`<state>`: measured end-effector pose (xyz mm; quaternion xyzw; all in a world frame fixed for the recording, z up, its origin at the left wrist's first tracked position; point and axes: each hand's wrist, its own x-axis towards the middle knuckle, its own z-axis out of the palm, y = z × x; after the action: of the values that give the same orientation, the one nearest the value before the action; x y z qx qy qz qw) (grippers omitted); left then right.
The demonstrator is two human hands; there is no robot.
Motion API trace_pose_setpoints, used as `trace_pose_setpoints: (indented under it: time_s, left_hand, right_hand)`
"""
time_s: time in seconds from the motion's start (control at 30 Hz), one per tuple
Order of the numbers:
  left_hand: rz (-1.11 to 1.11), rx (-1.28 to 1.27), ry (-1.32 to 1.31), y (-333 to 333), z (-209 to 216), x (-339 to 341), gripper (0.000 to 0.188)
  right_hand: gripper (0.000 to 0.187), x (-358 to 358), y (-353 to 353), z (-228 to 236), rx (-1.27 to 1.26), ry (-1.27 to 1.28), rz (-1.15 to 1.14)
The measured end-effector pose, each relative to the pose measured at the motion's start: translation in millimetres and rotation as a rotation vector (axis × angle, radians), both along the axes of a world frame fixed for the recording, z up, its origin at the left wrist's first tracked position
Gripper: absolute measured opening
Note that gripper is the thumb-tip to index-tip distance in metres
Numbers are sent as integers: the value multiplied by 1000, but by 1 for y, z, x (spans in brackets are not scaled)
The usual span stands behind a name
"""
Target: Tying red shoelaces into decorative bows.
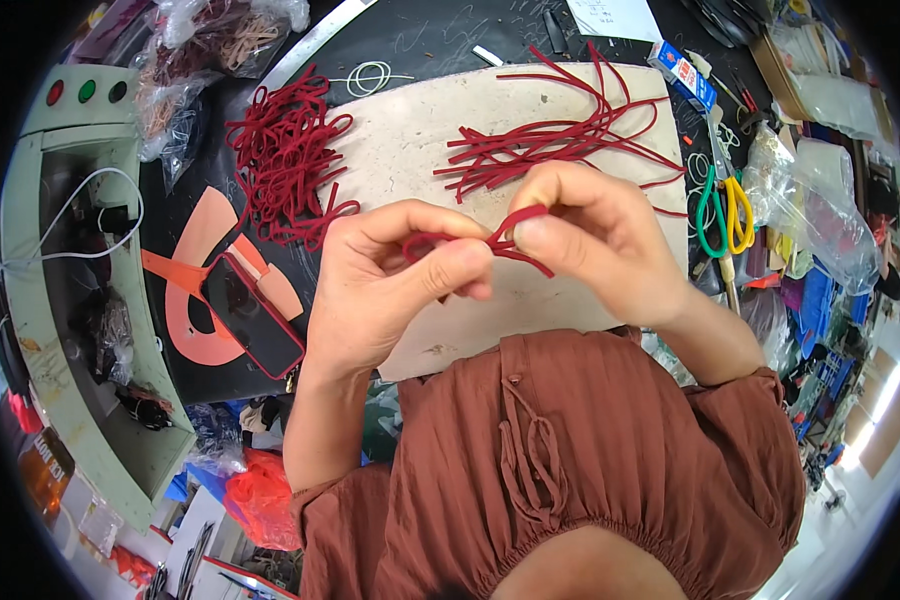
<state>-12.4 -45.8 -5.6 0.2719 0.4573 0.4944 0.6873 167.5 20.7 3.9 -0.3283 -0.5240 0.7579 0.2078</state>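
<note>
Red cord [497, 242], pinched by left hand [395, 275], right hand [600, 245], within edges of pale board [510, 308]

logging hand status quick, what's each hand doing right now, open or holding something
Left hand: closed, pinching a red cord between thumb and fingers.
Right hand: closed, pinching the same cord.

Cord [522, 216] dark red; board [395, 145] cream, brown-smudged; blouse [650, 430] rust-brown; cabinet [25, 240] pale green.
</note>
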Motion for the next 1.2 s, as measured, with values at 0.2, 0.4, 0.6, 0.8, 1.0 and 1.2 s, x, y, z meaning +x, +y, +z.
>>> trace_pose_setpoints:
  time_s: [0.2, 0.4, 0.6, 0.8, 1.0, 1.2]
  left_hand:
    - [73, -66, -123, 1, 0, 5, 21]
    - [89, -204, -446, -8, -16, 7, 20]
    - [111, 121, 113, -9, -19, 11, 20]
    - [83, -40, -12, -1, -10, 0, 18]
    - [121, -96, 47, 2, -8, 0, 19]
    - [-90, -215, -47, 6, -4, -9, 22]
  right_hand:
    - [12, -8, -1, -13, 174, 59, -149]
    - [11, -8, 6, -24, 909, -55, -136]
    - [11, -9, 9, -18, -337, 82, -75]
    - [17, -7, 11, -20, -375, 5, -13]
    - [18, -5, 11, -18, -54, -86, -34]
    - [19, -4, 10, -18, -38, -168, 0]
